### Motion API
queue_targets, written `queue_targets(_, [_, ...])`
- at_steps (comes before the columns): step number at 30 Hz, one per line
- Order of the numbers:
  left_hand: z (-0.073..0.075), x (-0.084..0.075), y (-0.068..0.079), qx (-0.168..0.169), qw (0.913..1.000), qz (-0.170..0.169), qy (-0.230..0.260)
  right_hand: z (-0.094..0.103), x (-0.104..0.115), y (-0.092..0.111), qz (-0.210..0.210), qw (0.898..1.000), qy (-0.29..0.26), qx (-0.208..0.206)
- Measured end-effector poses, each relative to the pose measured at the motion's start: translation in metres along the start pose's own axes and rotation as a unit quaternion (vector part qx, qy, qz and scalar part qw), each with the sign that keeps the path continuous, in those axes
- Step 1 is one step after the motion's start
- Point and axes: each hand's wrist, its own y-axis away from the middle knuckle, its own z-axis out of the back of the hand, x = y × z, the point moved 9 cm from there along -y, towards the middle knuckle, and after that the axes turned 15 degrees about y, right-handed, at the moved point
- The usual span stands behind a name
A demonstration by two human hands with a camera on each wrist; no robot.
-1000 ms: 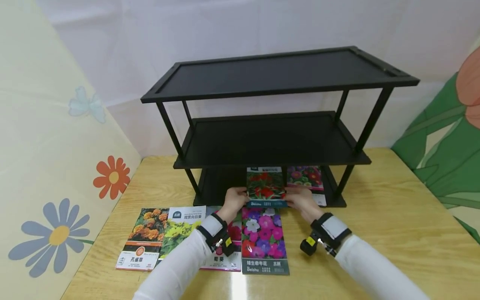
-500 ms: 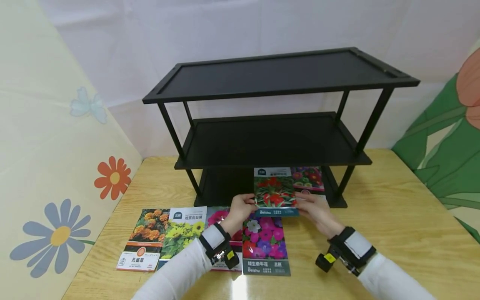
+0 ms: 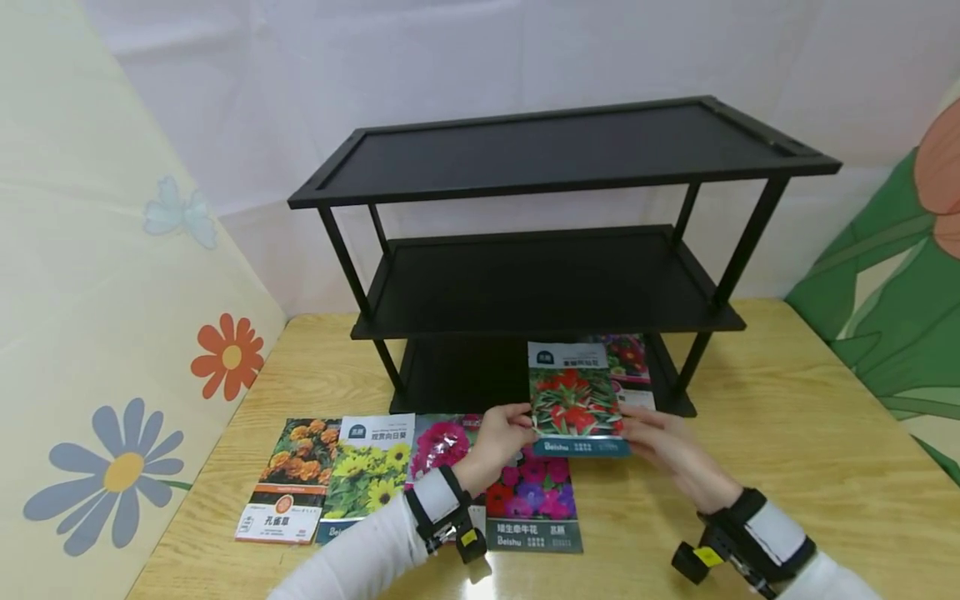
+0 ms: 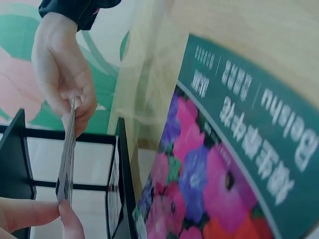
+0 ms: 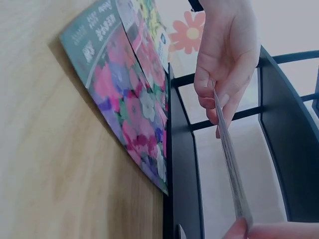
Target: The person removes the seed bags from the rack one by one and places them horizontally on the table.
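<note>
Both hands hold a seed packet with red flowers and a teal bottom band, in front of the rack's lowest shelf. My left hand pinches its left edge between thumb and fingers, and my right hand pinches the right edge. Seen edge-on in the wrist views, the packet is thin and raised above the table. Beneath the left hand lies a packet of pink and purple flowers, partly covered in the head view. Behind the held packet, another packet with red and purple flowers lies on the lowest shelf at the right.
A black three-tier rack stands at the back of the wooden table. Left of the pink and purple packet lie an orange marigold packet, a yellow sunflower packet and a magenta-flower packet, in a row.
Both hands have drawn the red-flower packet out from the lowest shelf, toward the person and to the right. The packets on the table have stayed in place.
</note>
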Motion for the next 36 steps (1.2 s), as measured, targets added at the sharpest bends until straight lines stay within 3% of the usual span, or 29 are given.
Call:
queue_targets(6, [-0.012,0.005,0.012,0.018,0.9997,0.010,-0.011,0.009,-0.015,0.009,-0.022,0.999,0.026,-0.014])
queue_targets(20, [-0.037,0.017,0.032,0.052,0.9974,0.011,0.049,0.023,-0.045,0.027,-0.059,0.996,0.063,-0.033])
queue_targets(36, [-0.048,0.029,0.044,0.051,0.9962,0.034,0.061,0.030,-0.058,0.033,-0.078,0.995,0.062,-0.032])
